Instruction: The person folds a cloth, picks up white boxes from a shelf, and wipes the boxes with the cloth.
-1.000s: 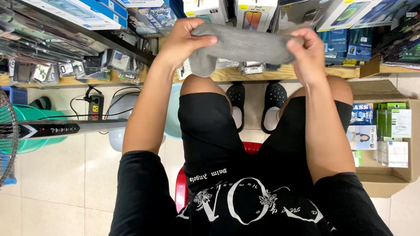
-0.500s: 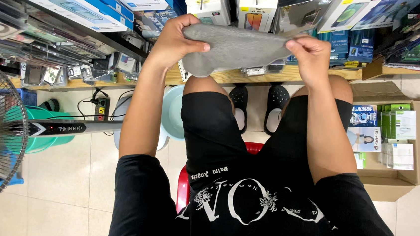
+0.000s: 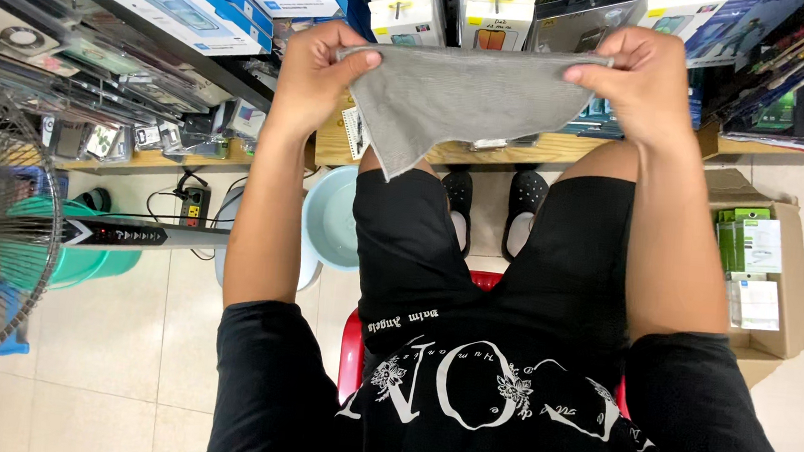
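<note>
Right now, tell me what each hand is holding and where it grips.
Both hold one grey cloth, stretched between them. The left hand pinches its upper left corner, the right hand its upper right corner; the lower part hangs free.

I've got both arms stretched fwd, forearms bare, elbows slightly bent, hands raised well apart at abt the same height. Left hand (image 3: 314,71): fingers curled in, thumb pressed across toward the index, pinching. Right hand (image 3: 638,87): same pinch, thumb pointing inward, knuckles up. Wrists straight, palms facing each other.
</note>
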